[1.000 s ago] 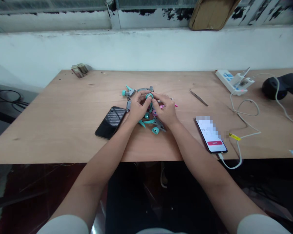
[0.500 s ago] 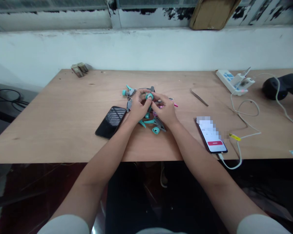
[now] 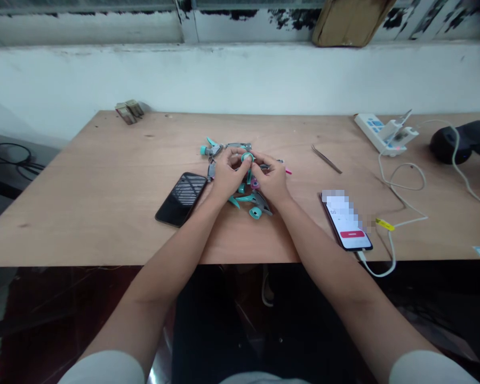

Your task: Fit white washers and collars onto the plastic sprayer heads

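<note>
Between my two hands is a small turquoise round part point(image 3: 248, 156), its kind unclear. My left hand point(image 3: 228, 173) is closed on its left side, the thumb pressed onto it. From the right, my right hand point(image 3: 272, 178) closes on the same part with its fingertips. Around and under the hands lie grey-and-turquoise plastic pieces: one with a turquoise end point(image 3: 211, 149) at the upper left, and another grey piece with a turquoise lever point(image 3: 258, 201) below. A turquoise ring-like piece point(image 3: 255, 213) and a purple piece point(image 3: 255, 183) also show. My fingers partly hide the pile.
A dark phone point(image 3: 182, 199) lies left of my forearm. At the right are tweezers point(image 3: 326, 159), a lit phone point(image 3: 346, 221) on a white cable, a power strip point(image 3: 384, 134) and a black device point(image 3: 462, 141). Small blocks point(image 3: 129, 111) stand at the back left.
The turquoise round part has shifted slightly right and turned in my fingers, its round face now more toward me. Both hands stay in nearly the same place.
</note>
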{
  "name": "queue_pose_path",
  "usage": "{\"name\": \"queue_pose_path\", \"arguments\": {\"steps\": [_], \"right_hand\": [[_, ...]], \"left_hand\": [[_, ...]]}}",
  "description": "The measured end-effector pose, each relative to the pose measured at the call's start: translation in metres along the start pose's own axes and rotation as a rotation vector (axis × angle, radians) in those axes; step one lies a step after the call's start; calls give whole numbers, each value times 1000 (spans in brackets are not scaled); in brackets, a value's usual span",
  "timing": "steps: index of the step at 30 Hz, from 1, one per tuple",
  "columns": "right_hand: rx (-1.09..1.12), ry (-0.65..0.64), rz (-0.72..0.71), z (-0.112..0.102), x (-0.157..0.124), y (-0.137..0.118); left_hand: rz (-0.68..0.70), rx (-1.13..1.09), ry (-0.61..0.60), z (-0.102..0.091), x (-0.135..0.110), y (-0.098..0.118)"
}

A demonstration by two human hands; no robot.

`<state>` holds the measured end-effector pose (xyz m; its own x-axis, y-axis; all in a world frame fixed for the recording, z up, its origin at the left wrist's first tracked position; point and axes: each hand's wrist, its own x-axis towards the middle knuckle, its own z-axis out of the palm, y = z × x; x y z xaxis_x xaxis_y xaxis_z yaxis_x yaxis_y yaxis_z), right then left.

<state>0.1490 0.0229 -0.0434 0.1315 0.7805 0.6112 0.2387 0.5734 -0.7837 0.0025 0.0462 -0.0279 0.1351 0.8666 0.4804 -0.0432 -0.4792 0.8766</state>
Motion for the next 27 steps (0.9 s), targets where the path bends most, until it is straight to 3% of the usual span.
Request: {"name": "queue_pose_path", "arguments": {"steps": [10, 15, 22, 27], "right_hand": [[283, 40, 196, 7, 6, 27], [285, 21, 243, 5, 6, 30], [168, 97, 128, -2, 6, 12], [6, 83, -10, -4, 5, 2]], "left_hand": [[131, 71, -55, -1, 2, 0], [157, 66, -69, -1, 3, -1], [87, 51, -25, -1, 1, 1], [31, 52, 48, 0, 1, -1]]}}
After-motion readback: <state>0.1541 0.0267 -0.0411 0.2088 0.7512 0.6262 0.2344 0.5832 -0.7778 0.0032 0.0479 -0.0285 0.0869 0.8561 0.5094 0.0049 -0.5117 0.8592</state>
